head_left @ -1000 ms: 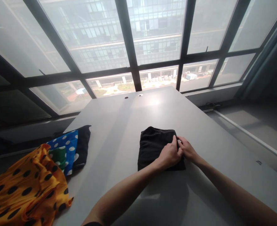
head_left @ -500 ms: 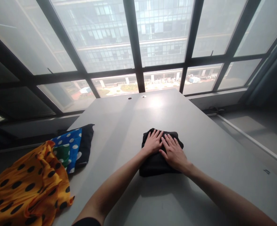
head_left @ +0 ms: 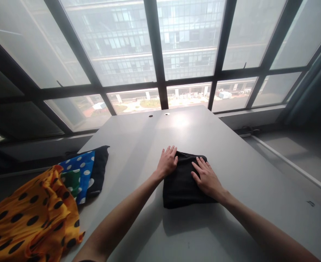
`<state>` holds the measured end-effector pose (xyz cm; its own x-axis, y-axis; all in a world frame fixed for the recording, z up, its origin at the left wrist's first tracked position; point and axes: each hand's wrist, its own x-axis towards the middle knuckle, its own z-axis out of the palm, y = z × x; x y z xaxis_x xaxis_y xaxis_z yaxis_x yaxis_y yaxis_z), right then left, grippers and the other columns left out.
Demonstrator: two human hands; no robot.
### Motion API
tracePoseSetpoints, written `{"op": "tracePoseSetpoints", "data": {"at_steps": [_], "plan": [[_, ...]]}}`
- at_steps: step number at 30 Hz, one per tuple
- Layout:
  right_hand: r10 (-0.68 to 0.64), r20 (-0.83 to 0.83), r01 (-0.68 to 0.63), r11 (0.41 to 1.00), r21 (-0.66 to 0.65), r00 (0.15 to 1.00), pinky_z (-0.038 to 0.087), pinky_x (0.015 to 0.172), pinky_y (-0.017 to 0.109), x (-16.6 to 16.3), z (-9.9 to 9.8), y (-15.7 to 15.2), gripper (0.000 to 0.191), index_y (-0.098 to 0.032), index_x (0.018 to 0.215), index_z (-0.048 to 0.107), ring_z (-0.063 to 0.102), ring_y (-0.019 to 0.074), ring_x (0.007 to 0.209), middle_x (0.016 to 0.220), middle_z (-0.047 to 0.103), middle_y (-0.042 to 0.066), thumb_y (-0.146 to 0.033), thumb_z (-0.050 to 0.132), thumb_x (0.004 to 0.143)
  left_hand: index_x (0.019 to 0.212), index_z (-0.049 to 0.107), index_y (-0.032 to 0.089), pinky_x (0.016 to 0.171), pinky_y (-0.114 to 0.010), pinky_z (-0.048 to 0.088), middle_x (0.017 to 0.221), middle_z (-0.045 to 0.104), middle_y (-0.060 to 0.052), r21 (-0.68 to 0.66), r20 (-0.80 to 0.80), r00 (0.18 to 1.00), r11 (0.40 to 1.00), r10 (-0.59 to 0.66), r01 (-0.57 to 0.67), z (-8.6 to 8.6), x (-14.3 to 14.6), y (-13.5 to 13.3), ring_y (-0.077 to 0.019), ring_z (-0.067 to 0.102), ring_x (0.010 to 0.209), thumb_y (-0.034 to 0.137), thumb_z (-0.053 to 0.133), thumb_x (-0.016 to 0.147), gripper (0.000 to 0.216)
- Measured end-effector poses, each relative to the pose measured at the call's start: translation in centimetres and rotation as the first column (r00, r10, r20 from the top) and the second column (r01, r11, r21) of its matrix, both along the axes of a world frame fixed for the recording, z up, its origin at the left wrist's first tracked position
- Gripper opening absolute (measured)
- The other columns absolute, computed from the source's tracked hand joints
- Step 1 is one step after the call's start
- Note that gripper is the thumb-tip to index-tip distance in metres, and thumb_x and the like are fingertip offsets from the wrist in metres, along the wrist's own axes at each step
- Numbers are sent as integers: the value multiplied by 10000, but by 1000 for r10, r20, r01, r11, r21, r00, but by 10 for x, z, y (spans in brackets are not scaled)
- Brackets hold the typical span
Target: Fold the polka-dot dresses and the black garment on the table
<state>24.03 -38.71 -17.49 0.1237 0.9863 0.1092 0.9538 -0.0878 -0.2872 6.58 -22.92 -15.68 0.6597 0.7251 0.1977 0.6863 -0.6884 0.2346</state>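
A folded black cloth (head_left: 183, 185) lies as a flat, roughly square bundle on the white table (head_left: 133, 160). At its far left corner is my left hand (head_left: 168, 162), fingers extended along the edge and thumb over the fabric. My right hand (head_left: 207, 178) rests on the bundle's right side, palm down with fingers spread. Neither hand grasps the cloth. Whether the left palm presses on cloth or table I cannot tell.
To the left lie an orange cloth with black dots (head_left: 32, 214), a blue dotted cloth (head_left: 81, 169), a green dotted piece (head_left: 71, 181) and a dark dotted cloth (head_left: 100, 169). Two cable holes (head_left: 151, 116) pierce the table's far end, before tall windows (head_left: 187, 40).
My hands have moved apart: the left shifted left to the bundle's corner, the right slightly right and nearer. The cloth's far edge looks straighter and flatter.
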Motion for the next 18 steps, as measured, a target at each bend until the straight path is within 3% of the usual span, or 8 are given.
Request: {"op": "tracePoseSetpoints", "data": {"at_steps": [3, 5, 10, 13, 16, 18], "plan": [[-43, -22, 43, 999, 2, 999, 182, 1309, 549, 4, -4, 3, 598, -191, 1637, 438, 147, 297, 1640, 1753, 205, 105, -421, 396, 1086, 1654, 386, 252, 1311, -575, 183, 1726, 329, -87, -41, -14, 972, 971, -236, 235, -5, -17, -53, -307, 228, 1621, 514, 470, 1074, 642], [-20, -31, 20, 1000, 3, 999, 196, 1300, 571, 7, -7, 5, 603, -193, 1638, 432, 151, 300, 1639, 1753, 206, 103, -438, 398, 1088, 1665, 364, 293, 1306, -603, 174, 1745, 275, -75, -95, -48, 952, 950, -303, 298, -10, -23, -79, -332, 182, 1631, 616, 496, 1044, 713], [-3, -13, 3, 999, 36, 1000, 227, 1283, 601, 9, -3, 4, 587, -165, 1610, 472, 215, 319, 1623, 1732, 274, 134, -420, 412, 1085, 1669, 360, 283, 1302, -625, 162, 1754, 235, -87, -199, -83, 952, 941, -295, 275, -7, -27, -90, -349, 143, 1635, 613, 511, 1042, 724], [-7, 60, -2, 987, 158, 998, 187, 1290, 622, -5, 6, -6, 539, -103, 1546, 545, 232, 338, 1617, 1703, 325, 194, -323, 429, 1068, 1673, 348, 266, 1298, -626, 180, 1752, 244, -96, -216, -70, 959, 943, -274, 254, 2, -41, -90, -346, 143, 1635, 563, 523, 1049, 713], [67, 113, -95, 959, 266, 991, 217, 1296, 583, -34, 9, -22, 505, -119, 1511, 588, 234, 326, 1617, 1696, 348, 188, -288, 447, 1056, 1678, 335, 300, 1266, -683, 214, 1764, 207, -101, -171, -74, 966, 958, -247, 232, -1, -69, -104, -405, 108, 1631, 547, 624, 996, 781], [162, 136, -193, 946, 261, 977, 245, 1295, 556, -52, 4, -29, 526, -153, 1545, 558, 250, 318, 1613, 1701, 349, 169, -330, 471, 1057, 1686, 313, 323, 1236, -718, 250, 1773, 166, -107, -139, -78, 964, 960, -255, 242, -12, -87, -114, -454, 75, 1623, 519, 729, 925, 889]]}}
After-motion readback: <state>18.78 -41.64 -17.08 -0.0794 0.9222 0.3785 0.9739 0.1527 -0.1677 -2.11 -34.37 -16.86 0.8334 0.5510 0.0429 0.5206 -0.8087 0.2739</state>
